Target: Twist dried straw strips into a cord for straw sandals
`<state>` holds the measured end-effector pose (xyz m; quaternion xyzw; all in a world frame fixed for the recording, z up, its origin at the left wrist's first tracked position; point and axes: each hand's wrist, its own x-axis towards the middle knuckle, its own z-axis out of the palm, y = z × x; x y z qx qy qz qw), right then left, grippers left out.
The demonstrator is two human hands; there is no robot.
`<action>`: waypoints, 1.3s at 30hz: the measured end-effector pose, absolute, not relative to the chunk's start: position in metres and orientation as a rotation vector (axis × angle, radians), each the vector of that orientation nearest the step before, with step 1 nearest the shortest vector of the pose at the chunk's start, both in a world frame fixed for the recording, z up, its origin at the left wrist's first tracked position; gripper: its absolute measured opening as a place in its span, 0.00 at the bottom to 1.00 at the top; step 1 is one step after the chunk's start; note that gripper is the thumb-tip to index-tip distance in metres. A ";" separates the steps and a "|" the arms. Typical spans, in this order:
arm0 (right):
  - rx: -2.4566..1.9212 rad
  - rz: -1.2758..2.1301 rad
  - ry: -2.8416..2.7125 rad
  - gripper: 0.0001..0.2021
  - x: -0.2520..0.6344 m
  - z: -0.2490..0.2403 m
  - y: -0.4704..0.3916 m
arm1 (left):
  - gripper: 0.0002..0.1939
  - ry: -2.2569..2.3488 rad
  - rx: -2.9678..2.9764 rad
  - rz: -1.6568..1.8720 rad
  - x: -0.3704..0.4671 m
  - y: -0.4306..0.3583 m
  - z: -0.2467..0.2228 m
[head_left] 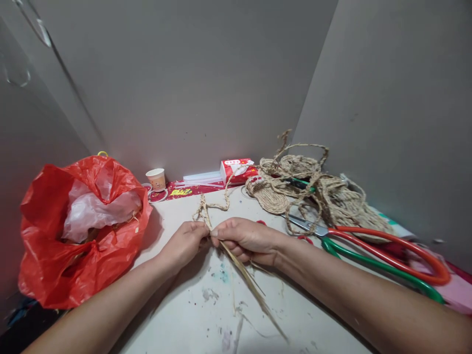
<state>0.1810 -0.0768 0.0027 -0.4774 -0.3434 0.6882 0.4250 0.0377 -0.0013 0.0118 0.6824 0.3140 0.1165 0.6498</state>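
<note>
A thin braided straw cord [217, 206] runs across the table from the pile at the right and ends between my two hands. My left hand [187, 242] is closed, pinching the cord where the twisted part meets loose strands. Right beside it, my right hand [245, 239] is closed on the loose straw strands [254, 290], which trail out toward the near right. The fingertips of both hands almost touch, and the strands at the pinch are partly hidden by the fingers.
An open red plastic bag [40, 236] stands at the left, near a paper cup [157, 180]. A tissue pack [238, 169] lies at the back. To the right are a heap of braided straw [339, 201] and large scissors [391, 241] with orange and green handles. Grey walls [184, 88] enclose the table.
</note>
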 end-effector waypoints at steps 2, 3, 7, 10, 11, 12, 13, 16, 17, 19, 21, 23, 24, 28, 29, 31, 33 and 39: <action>-1.249 1.690 -0.979 0.07 0.182 0.002 -0.077 | 0.13 0.710 1.605 0.221 0.038 0.005 0.011; -1.308 1.634 -1.073 0.08 0.183 0.002 -0.077 | 0.14 0.704 1.622 0.202 0.038 0.008 0.010; -1.561 1.264 -1.423 0.10 0.181 0.003 -0.078 | 0.14 0.711 1.618 0.113 0.037 0.016 0.006; -1.618 1.137 -1.507 0.09 0.177 0.006 -0.080 | 0.14 0.698 1.543 0.028 0.035 0.016 0.008; -1.649 1.085 -1.542 0.09 0.176 0.008 -0.081 | 0.14 0.681 1.517 0.010 0.034 0.015 0.009; -1.689 1.019 -1.582 0.10 0.175 0.009 -0.081 | 0.14 0.662 1.496 0.000 0.033 0.015 0.009; -1.734 0.946 -1.625 0.11 0.174 0.010 -0.082 | 0.15 0.650 1.486 0.000 0.033 0.014 0.010; -1.842 0.764 -1.728 0.12 0.174 0.014 -0.085 | 0.16 0.663 1.508 0.044 0.033 0.012 0.009; -1.874 0.727 -1.745 0.12 0.176 0.016 -0.086 | 0.17 0.671 1.527 0.064 0.033 0.011 0.008; -1.941 0.700 -1.750 0.12 0.178 0.019 -0.087 | 0.18 0.675 1.570 0.096 0.034 0.010 0.006; -1.969 0.749 -1.717 0.12 0.179 0.022 -0.088 | 0.18 0.666 1.604 0.133 0.035 0.009 0.003; -1.916 0.872 -1.659 0.11 0.176 0.023 -0.089 | 0.16 0.652 1.613 0.176 0.036 0.007 0.001; -1.875 0.942 -1.630 0.10 0.173 0.023 -0.090 | 0.16 0.645 1.603 0.193 0.036 0.006 0.000; -1.842 0.985 -1.659 0.10 0.156 0.019 -0.095 | 0.14 0.693 1.477 0.199 0.037 0.000 0.001; -1.865 0.915 -1.705 0.10 0.151 0.017 -0.096 | 0.14 0.720 1.436 0.191 0.037 -0.002 0.002; -1.923 0.737 -1.794 0.11 0.144 0.014 -0.098 | 0.16 0.748 1.356 0.185 0.036 -0.005 0.005; -1.982 0.599 -1.853 0.12 0.137 0.014 -0.100 | 0.16 0.743 1.291 0.187 0.036 -0.007 0.008; -2.001 0.800 -2.158 0.09 0.119 0.044 -0.125 | 0.12 0.717 1.285 0.258 0.036 -0.008 0.009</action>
